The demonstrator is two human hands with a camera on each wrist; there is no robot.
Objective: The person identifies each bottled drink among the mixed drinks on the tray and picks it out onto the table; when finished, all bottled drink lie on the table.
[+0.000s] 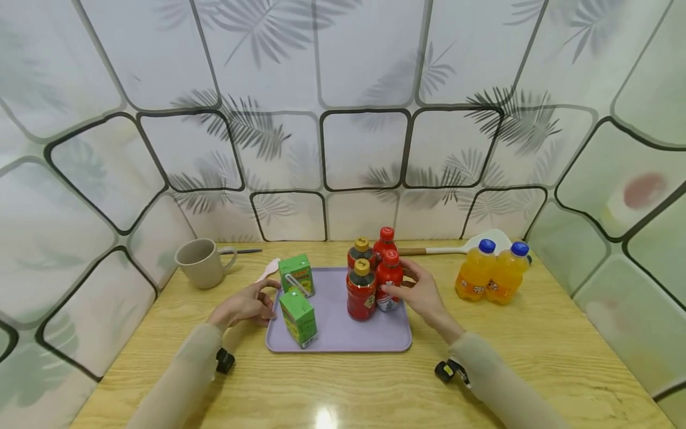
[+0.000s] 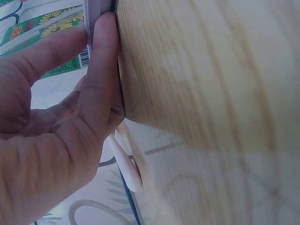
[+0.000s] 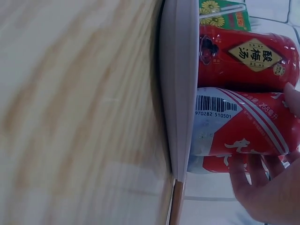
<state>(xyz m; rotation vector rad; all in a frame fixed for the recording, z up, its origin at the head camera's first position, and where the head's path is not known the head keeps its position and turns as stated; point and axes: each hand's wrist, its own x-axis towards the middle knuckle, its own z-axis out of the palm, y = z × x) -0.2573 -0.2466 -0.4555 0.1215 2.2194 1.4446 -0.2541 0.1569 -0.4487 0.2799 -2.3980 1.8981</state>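
A lilac tray [image 1: 337,333] lies on the wooden table. My left hand [image 1: 249,305] pinches its left rim; in the left wrist view the thumb and a finger [image 2: 104,42] meet at that rim. Two green drink cartons [image 1: 298,317] stand on the tray's left side, a straw on the rear one. On the right side my right hand [image 1: 423,292] holds the front red-and-white bottle [image 3: 248,122], thumb in front and fingers behind. A second red-capped bottle [image 1: 385,241] stands behind it. Beside them are two dark red bottles with gold caps [image 1: 361,295].
A beige mug [image 1: 200,265] stands at the left, near a pale spoon [image 1: 270,269] and a dark thin stick [image 1: 246,251]. Two orange drink bottles [image 1: 490,274] with blue caps stand at the right. Behind them lies a white spatula [image 1: 471,243] with a wooden handle. A patterned curtain surrounds the table.
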